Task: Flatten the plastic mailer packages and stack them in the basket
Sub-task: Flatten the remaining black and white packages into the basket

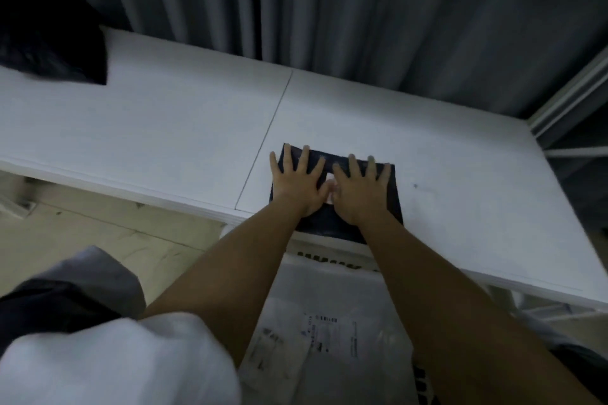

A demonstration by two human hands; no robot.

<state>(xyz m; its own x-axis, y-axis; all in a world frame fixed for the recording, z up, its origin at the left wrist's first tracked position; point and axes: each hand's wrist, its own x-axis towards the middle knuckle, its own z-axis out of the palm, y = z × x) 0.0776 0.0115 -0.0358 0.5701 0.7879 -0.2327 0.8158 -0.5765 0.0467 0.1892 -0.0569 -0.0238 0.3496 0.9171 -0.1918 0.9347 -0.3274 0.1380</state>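
Both hands lie flat on a dark plastic mailer [342, 158] that sits on the white bench [164, 128], close to its near edge. The left hand [301, 179] covers the left half of the mailer with its fingers straight and spread, the fingertips reaching almost to the far edge. The right hand [357, 189] covers the right half in the same manner, fingers straight and fanned out, palm down. The two thumbs meet near the middle of the mailer, where a small white patch [330, 178] shows between them; what it is cannot be made out. Neither hand curls round anything: both press on the mailer with open palms. The near edge of the mailer reaches the bench's front edge.

Below the bench edge, between the person's forearms, stands a white basket [332, 258] with slotted walls. Inside it lies a pale mailer [329, 306] with a printed label [319, 334], lying flat on top.

At the far left of the bench rests a dark bag [49, 39], well apart from the hands. A thin seam [269, 135] runs across the bench top just left of the dark plastic mailer. Grey curtains [362, 10] hang behind the bench. The person's white sleeve [115, 362] fills the lower left corner, above a pale floor [115, 233].
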